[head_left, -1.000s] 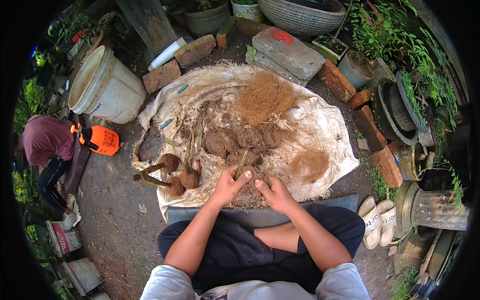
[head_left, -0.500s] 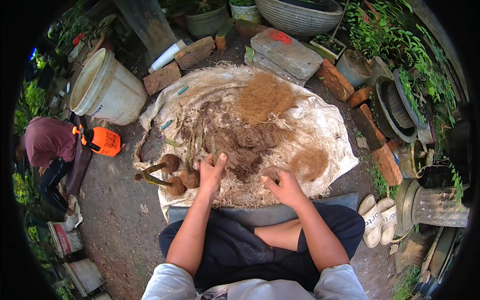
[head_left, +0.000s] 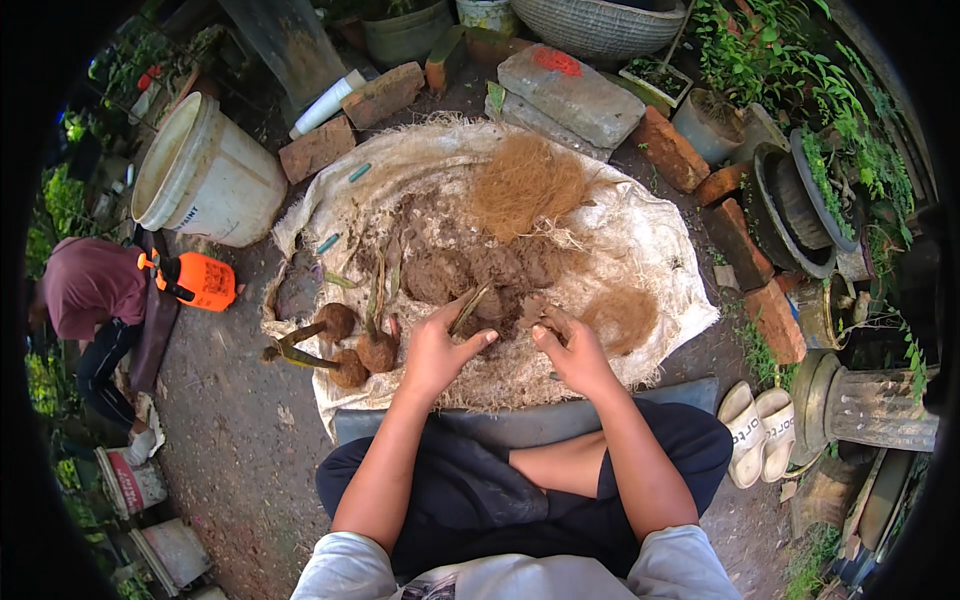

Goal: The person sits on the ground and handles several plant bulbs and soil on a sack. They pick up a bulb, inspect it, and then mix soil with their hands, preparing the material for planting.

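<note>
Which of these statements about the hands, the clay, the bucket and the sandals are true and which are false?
1. The left hand holds a thin plant stem over the clay pile. True.
2. The right hand rests on the white bucket. False: its fingers pinch a lump of clay; the bucket stands apart, far on the left.
3. A mound of brown fibre lies on the sack cloth. True.
4. The pale sandals lie to the person's left. False: they lie to the right.
5. The three clay balls with stems lie left of the left hand. True.
</note>
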`<state>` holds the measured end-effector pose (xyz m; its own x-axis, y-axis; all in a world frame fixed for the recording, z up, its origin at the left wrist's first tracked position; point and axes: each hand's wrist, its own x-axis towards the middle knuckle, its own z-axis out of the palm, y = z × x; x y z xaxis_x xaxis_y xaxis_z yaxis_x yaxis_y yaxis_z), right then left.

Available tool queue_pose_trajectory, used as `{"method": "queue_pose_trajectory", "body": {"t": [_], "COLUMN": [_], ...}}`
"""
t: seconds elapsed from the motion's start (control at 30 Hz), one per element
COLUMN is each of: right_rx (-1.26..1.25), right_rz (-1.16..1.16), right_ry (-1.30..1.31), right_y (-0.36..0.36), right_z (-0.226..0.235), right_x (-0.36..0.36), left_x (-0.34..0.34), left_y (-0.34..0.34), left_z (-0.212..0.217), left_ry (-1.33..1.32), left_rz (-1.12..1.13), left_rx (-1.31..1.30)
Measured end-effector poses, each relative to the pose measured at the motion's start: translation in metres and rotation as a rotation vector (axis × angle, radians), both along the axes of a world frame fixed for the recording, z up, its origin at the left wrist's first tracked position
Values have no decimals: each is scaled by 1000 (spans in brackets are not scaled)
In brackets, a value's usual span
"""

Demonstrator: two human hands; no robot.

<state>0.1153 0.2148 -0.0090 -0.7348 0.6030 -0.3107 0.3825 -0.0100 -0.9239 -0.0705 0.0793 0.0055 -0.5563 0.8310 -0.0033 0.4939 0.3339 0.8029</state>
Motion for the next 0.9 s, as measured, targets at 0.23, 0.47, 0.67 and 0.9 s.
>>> {"method": "queue_pose_trajectory", "body": {"t": [0.23,0.47,0.67,0.9], "right_rx": [-231,-624,-548,-464], "right_rz": [-52,-121,-98,-43], "right_ry": [153,393,324,332], "right_y": [0,-8,-8,-13], "right_z": [-2,-1,-6,-5], "right_x": [-3,-5,-5,-6], "left_x": [2,8,8,14], "left_y": [-1,0,0,1], "left_z": [-1,-7,-5,-10], "left_ry": [-183,-231,-283,-341], "left_rz": [80,20,11,40], "left_rx": [18,34,35,53]}}
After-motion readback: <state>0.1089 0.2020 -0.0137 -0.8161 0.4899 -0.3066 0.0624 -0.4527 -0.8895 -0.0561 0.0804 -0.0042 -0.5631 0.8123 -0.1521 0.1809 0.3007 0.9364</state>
